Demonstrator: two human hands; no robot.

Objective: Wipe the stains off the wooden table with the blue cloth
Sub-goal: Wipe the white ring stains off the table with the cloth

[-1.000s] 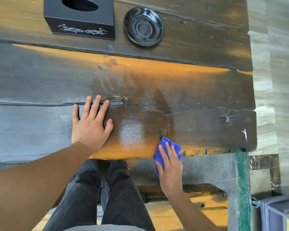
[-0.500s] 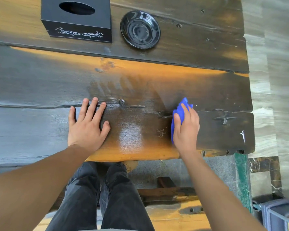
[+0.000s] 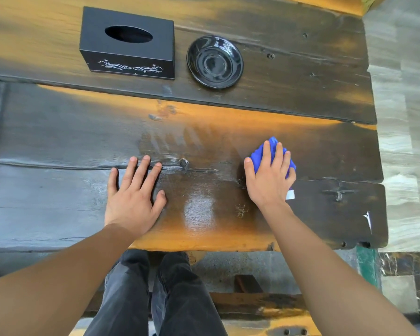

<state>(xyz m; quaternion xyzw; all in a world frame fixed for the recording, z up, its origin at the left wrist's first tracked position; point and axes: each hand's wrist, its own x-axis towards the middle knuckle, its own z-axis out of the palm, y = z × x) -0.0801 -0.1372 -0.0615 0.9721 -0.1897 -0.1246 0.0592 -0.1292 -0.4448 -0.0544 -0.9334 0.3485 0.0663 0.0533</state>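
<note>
Blue cloth (image 3: 262, 154) pinned flat under right hand (image 3: 269, 180), fingers spread; left hand (image 3: 134, 200) splayed, palm down on wooden table (image 3: 58, 146).

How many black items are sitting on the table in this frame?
2: a black tissue box at the far left and a black saucer just right of it, both on the far plank. Nothing appears hidden.

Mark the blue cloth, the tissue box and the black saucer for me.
blue cloth (image 3: 258, 155): head view, upper left fold showing beside the fingers.
tissue box (image 3: 129, 53): head view, black top face below the oval opening.
black saucer (image 3: 215, 62): head view, centre well.
</note>
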